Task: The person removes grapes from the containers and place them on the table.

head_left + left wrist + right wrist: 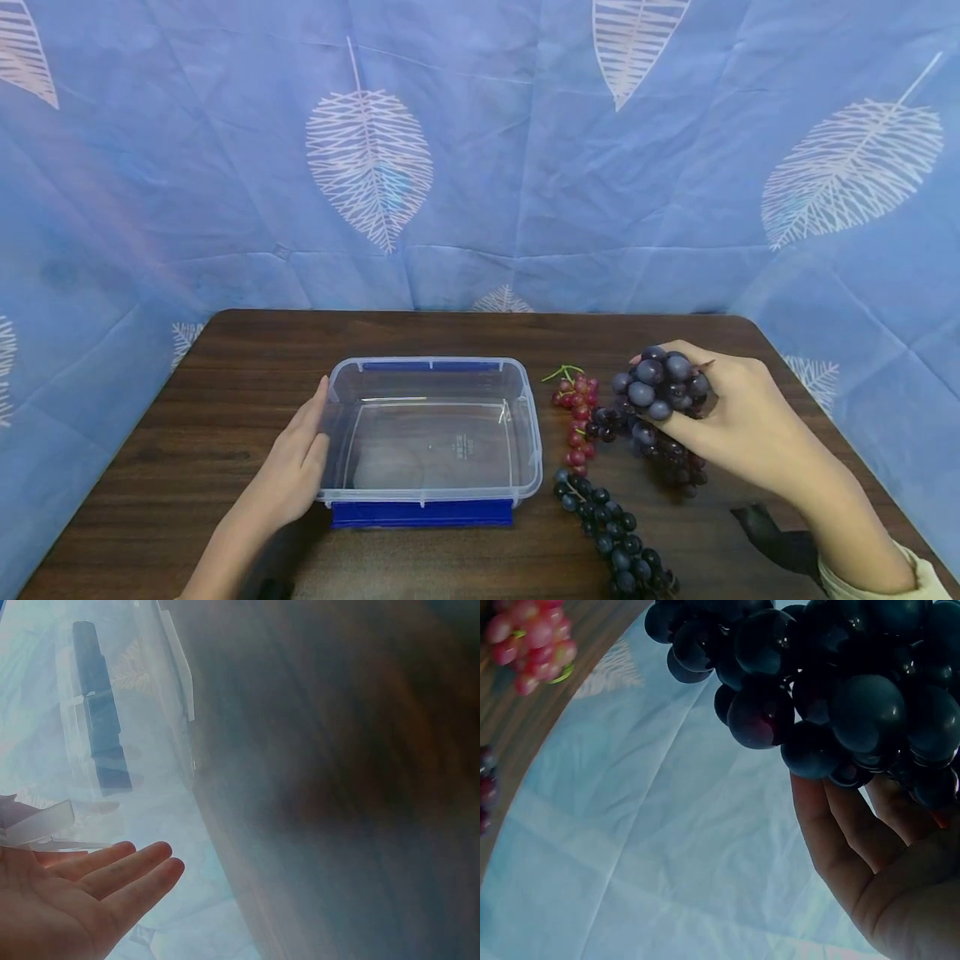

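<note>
A clear plastic food container (442, 495) with blue clips sits lidless on the table, nothing inside it. My left hand (288, 479) rests against its left wall, with the fingers straight in the left wrist view. On the right, my right hand (742, 412) grips a bunch of dark grapes (660, 383) and holds it up above the table. The right wrist view shows those large, round grapes close up, with fingers beneath them. Below this bunch lie dark reddish grapes (678, 467), partly hidden by the hand. A bunch of red grapes (581, 412) lies beside the container.
A long bunch of blue-black grapes (615, 533) stretches toward the table's front edge. Near the right wrist is a black object (776, 537), its kind unclear. Behind the brown wooden table (420, 333) hangs a blue cloth (487, 167) with white leaf prints.
</note>
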{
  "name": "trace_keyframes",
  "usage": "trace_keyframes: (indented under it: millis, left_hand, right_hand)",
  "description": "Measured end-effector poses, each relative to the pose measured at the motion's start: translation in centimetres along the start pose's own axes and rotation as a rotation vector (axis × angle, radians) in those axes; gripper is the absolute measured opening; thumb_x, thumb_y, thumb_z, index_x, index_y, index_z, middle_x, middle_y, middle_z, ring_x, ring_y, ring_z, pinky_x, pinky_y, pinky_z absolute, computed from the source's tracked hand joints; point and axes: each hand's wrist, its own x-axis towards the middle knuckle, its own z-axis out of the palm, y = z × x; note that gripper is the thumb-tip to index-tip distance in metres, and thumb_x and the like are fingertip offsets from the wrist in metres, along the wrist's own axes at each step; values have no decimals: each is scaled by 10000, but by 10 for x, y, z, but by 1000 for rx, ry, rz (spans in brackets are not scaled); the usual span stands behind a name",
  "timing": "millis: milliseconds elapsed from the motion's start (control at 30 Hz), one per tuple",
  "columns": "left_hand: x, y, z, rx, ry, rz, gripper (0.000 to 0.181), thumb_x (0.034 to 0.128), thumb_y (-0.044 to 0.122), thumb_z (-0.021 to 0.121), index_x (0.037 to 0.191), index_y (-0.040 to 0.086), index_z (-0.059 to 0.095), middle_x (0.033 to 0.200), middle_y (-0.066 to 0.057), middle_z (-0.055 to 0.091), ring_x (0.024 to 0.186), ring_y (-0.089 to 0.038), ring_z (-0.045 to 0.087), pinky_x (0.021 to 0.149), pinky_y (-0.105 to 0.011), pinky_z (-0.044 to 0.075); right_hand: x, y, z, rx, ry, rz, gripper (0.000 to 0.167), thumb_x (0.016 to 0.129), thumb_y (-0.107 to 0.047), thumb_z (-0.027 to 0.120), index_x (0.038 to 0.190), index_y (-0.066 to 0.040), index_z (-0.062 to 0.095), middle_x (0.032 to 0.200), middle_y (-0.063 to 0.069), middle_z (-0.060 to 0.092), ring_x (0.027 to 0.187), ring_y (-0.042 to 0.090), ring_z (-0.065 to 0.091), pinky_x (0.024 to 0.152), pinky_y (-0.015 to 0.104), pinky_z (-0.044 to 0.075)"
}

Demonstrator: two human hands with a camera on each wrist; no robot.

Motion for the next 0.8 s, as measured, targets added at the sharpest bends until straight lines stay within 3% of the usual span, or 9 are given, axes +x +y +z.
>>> trace_keyframes:
  millis: [267,433,533,767,800]
  left_hand:
    - [-1,-1,-1,-5,4,10,656,1096,66,350,1682,-17,66,1710,-334,146,1553,-566,177,1193,-752,210]
    - [-2,-2,-2,0,5,11,651,1100,75,337,1682,-16,61,1712,-331,145,1554,-562,178,1190,-754,213]
    - [-2,-2,-2,4,7,6,654,1098,76,335,1683,-12,57,1712,-331,146,1554,-563,179,1191,-754,213]
    - [-2,-1,-1,10,5,-2,653,1099,81,340,1683,-15,65,1710,-333,152,1552,-565,184,1194,-752,212]
    - [-2,-1,-1,9,2,-3,654,1100,82,340,1684,-12,61,1711,-332,149,1553,-564,181,1195,-751,210]
  right_hand:
    - [-35,25,-1,-30,-7,63,589,767,-14,899,1313,24,681,964,111,801,616,-39,637,523,215,487]
    - [-56,38,-2,-74,-29,128,589,765,-23,901,1306,33,673,947,124,793,574,-52,595,509,234,471]
    - [-68,47,-3,-103,-52,164,598,752,-30,910,1293,62,674,988,175,788,616,-5,651,526,246,496]
    - [-89,60,-4,-106,-159,338,603,812,-110,899,1302,135,644,1006,235,778,714,146,733,575,290,553]
    - [-92,61,-3,-108,-188,368,600,829,-116,887,1305,146,633,938,184,776,673,135,701,566,287,527]
